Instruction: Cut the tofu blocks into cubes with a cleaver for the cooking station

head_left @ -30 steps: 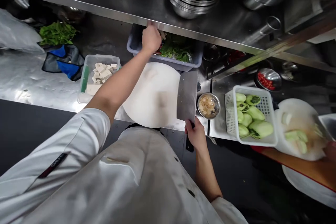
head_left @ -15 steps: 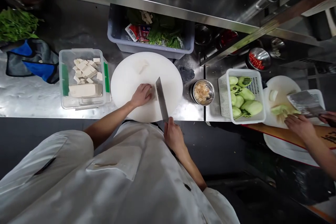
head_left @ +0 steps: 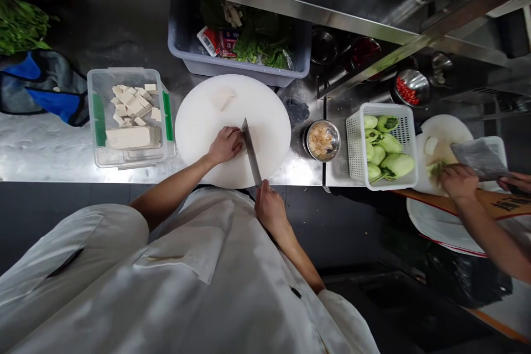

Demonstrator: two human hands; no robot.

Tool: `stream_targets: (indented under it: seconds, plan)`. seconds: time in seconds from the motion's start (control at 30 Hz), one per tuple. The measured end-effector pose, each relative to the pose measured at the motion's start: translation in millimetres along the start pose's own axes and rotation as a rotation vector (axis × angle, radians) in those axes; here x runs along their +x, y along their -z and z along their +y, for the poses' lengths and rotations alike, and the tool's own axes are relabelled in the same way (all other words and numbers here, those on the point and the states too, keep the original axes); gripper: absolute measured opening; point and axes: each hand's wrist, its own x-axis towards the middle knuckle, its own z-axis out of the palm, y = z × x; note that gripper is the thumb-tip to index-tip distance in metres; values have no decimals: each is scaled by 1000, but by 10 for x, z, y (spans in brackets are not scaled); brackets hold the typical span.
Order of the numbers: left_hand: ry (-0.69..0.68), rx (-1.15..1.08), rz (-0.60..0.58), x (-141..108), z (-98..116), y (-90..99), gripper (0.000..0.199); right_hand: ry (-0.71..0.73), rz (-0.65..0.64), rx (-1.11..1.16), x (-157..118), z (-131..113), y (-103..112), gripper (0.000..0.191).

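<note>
A round white cutting board point(head_left: 194, 133) lies in front of me. My right hand point(head_left: 269, 207) grips the handle of a cleaver point(head_left: 251, 155), whose blade stands on edge over the board, pointing away from me. Just left of the blade, my left hand point(head_left: 226, 145) presses on the board with curled fingers. Whatever is beneath those fingers is hidden. A thin whitish piece point(head_left: 224, 99) rests on the far part of the board. Left of the board, a clear plastic container point(head_left: 124, 116) holds white tofu-like cubes and a larger block.
Behind the board stands a grey-blue bin point(head_left: 240, 66) with greens and packets. To the right are a metal bowl point(head_left: 322, 141) of pale slices and a white basket point(head_left: 357, 146) of green eggplants. Farther right, a co-worker's hands point(head_left: 459, 180) work with a cleaver point(head_left: 479, 159).
My left hand's fingers have curled in closer to the blade, and the cleaver has shifted slightly left. The co-worker's left hand has moved left over the green food. The whole view has shifted a little.
</note>
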Motion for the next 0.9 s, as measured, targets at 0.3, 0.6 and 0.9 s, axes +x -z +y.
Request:
stream_targets:
  seconds: [0.3, 0.6, 0.9]
  plan:
    - [10, -6, 26, 19, -3, -30, 41, 2, 77, 11, -135, 70, 101, 18]
    - [40, 87, -63, 83, 169, -31, 40, -13, 5, 5, 16, 102, 76, 18]
    - [51, 75, -60, 96, 161, -18, 40, -8, 77, 3, -139, 180, 158, 19]
